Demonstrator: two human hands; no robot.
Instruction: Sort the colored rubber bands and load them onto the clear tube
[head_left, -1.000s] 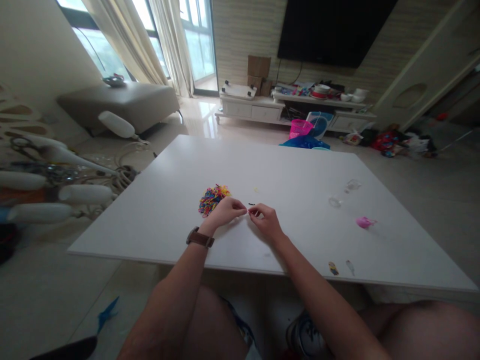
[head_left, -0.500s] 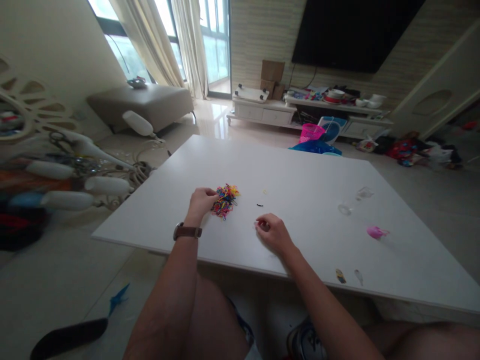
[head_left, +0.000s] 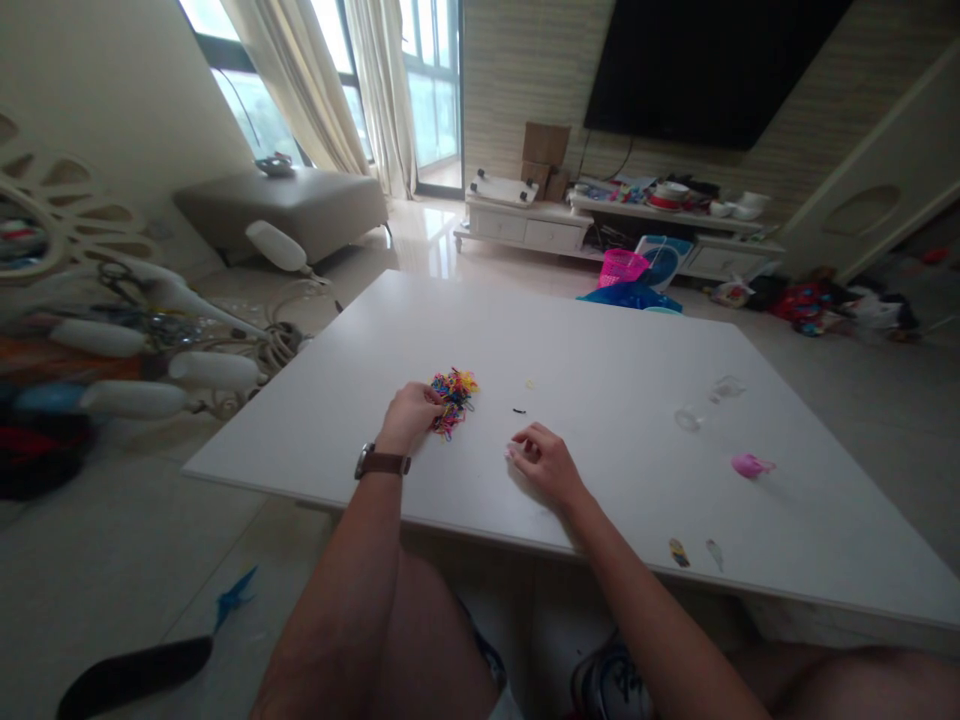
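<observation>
A pile of small multicoloured bands (head_left: 453, 392) lies left of centre on the white table (head_left: 600, 380). My left hand (head_left: 409, 414), with a brown-strapped watch at its wrist, touches the pile's left side; its fingers are bent together at the bands, and what they pinch is too small to make out. To the right, my right hand (head_left: 546, 462) rests on the table with thumb and fingers apart, next to a small pale pink piece (head_left: 511, 452). Beyond it lie a short black piece (head_left: 519, 410) and a tiny yellow band (head_left: 529, 384).
On the table's right side are a pink object (head_left: 751, 465), a clear ring (head_left: 688, 419), a clear container (head_left: 727, 388), a small yellow figure piece (head_left: 679, 552) and a pale leaf-shaped piece (head_left: 715, 554). A white lamp (head_left: 214, 371) stands by the left edge.
My left hand has moved slightly right and nearer, over the pile's lower left side. The thumb and fingers of my right hand have parted beside the pale pink piece.
</observation>
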